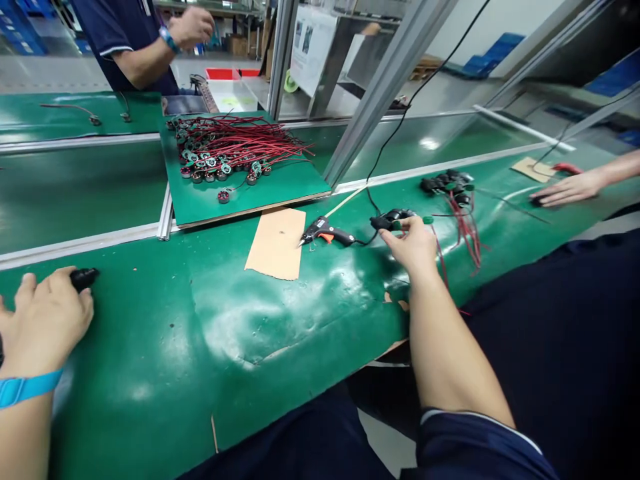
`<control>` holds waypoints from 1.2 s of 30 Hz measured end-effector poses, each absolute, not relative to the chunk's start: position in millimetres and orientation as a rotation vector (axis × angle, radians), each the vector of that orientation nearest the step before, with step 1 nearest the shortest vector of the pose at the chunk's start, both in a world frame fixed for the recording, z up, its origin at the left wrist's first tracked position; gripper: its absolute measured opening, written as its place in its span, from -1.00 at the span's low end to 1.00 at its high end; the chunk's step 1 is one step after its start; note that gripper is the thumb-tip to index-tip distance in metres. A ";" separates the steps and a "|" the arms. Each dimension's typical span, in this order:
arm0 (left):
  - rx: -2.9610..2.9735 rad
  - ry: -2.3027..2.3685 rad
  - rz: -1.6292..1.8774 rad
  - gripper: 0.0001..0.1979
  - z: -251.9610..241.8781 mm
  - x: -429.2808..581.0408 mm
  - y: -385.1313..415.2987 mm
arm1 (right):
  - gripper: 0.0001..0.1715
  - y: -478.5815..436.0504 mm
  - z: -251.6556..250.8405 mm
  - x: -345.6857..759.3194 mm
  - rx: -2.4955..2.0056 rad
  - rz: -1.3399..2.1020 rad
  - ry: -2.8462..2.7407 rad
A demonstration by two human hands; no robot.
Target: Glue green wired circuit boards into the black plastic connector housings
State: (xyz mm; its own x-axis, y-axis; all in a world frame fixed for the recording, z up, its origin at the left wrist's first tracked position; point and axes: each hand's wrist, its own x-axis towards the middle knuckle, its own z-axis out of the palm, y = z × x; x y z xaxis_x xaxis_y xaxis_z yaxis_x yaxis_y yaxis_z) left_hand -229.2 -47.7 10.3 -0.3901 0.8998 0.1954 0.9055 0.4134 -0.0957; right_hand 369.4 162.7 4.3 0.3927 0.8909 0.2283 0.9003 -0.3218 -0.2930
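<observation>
At the left edge, my left hand, with a blue wristband, is closed round a small black part on the green mat; its far end sticks out past the fingers. My right hand reaches to the middle of the bench, thumb and fingers closed on a small black part. More black parts lie just behind those fingers. Beside it a small green disc with red wires shows. A hot glue gun lies to the left of this hand, its nozzle over a cardboard piece.
A raised green board carries a heap of small round parts with red wires. Black parts with red wires lie to the right. A co-worker's hand rests at far right. Another person stands behind a metal post.
</observation>
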 end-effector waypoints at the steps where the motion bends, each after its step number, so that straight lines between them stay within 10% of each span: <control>1: -1.588 -2.443 0.007 -0.63 8.5 -232.3 -47.5 | -0.53 170.3 -2.7 377.1 -2.289 -0.034 -1.498; 13: -1.613 -2.324 -0.216 -0.44 25.1 -190.8 -41.7 | -0.60 229.7 -19.5 436.4 -2.245 -0.050 -1.275; 29: -1.424 -2.708 -2.526 -0.55 14.0 -99.3 -47.1 | -0.59 233.4 35.8 143.4 -0.952 0.048 -2.439; 32: -1.294 -2.681 -2.718 -0.59 8.6 -101.6 -46.2 | -0.37 237.2 30.2 92.0 -0.915 0.086 -2.487; 36: -1.468 -2.680 -2.577 -0.61 8.6 -107.5 -45.7 | -0.64 227.8 33.4 55.9 -0.853 0.151 -2.518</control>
